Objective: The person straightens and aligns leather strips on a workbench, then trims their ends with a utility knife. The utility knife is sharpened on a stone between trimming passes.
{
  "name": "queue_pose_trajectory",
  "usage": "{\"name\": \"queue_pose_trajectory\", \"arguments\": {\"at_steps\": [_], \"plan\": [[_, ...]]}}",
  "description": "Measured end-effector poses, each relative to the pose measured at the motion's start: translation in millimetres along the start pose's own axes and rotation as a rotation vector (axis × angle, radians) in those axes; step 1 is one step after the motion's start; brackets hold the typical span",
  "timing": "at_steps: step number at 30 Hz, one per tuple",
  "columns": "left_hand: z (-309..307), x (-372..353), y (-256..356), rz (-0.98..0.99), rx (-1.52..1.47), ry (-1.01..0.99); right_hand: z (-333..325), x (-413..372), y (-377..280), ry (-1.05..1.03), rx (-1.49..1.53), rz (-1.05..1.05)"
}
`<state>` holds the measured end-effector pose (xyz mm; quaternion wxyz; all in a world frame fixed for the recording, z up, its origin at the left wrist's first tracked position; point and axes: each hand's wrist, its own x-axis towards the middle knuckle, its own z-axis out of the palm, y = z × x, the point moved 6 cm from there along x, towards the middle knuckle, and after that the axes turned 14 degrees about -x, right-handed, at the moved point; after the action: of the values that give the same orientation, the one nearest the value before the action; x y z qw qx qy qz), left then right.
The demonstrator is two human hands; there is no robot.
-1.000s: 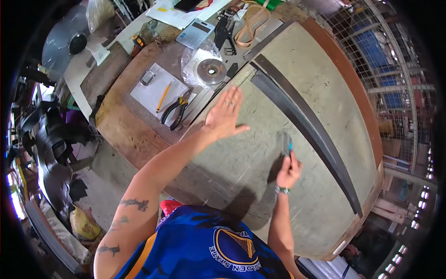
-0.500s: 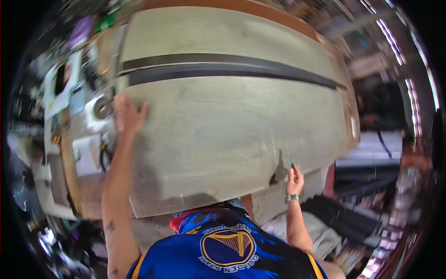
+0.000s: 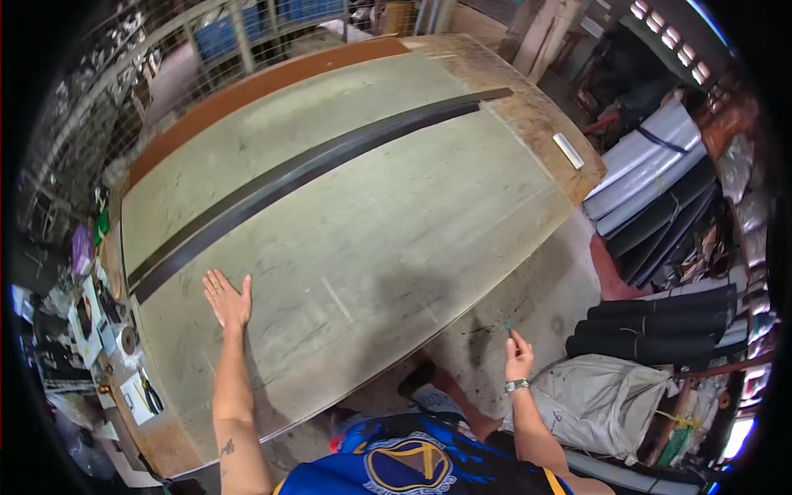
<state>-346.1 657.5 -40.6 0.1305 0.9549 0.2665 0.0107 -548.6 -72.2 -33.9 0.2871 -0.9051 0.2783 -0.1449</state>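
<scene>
While the right hand (image 3: pixel 518 356) is pinching a small teal-tipped tool (image 3: pixel 509 325), the left hand (image 3: pixel 227 301), nearer the strips, is hovering or resting flat, thumb spread; beyond, dark strips (image 3: pixel 318 162) are slanting near-left to far-right across the table (image 3: pixel 396 214).

The light is moderate and even over the table (image 3: pixel 396 210), with a soft dark shadow at its near side. To the right of the table the background is dim, with small glaring spots. Around it, the round view bends and ends in black.
</scene>
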Motion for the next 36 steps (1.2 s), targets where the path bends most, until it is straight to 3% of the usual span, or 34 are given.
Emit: {"name": "queue_pose_trajectory", "arguments": {"at_steps": [4, 9, 15, 19, 22, 25, 28, 31, 32, 33, 34, 36], "plan": [[34, -5, 117, 0.039, -0.012, -0.012, -77, 50, 73, 0.018, -0.005, 0.129], [79, -20, 291, 0.153, -0.033, -0.056, -159, 96, 185, 0.243, 0.045, 0.225], [132, -19, 485, 0.323, -0.073, -0.097, -182, 117, 261, 0.301, -0.003, 0.409], [162, -12, 611, 0.437, -0.105, -0.129, -194, 145, 273, 0.252, -0.141, 0.506], [194, 2, 717, 0.528, -0.145, -0.149, -208, 189, 288, 0.391, -0.108, 0.502], [217, -3, 810, 0.607, -0.168, -0.189, -224, 237, 343, 0.372, -0.074, 0.595], [242, -2, 900, 0.676, -0.258, -0.182, -253, 310, 299, 0.374, 0.051, 0.699], [245, -37, 972, 0.761, -0.338, -0.233, -265, 374, 280, 0.393, 0.072, 0.62], [248, -73, 992, 0.91, -0.36, -0.312, -264, 400, 268, 0.381, 0.103, 0.591], [247, -118, 1008, 1.073, -0.294, -0.569, -262, 424, 261, 0.424, 0.121, 0.571], [265, -166, 1016, 1.362, -0.472, -0.691, -261, 444, 252, 0.405, 0.121, 0.561], [257, -230, 1010, 1.578, -0.877, -0.561, -254, 491, 231, 0.363, 0.135, 0.531]]}}
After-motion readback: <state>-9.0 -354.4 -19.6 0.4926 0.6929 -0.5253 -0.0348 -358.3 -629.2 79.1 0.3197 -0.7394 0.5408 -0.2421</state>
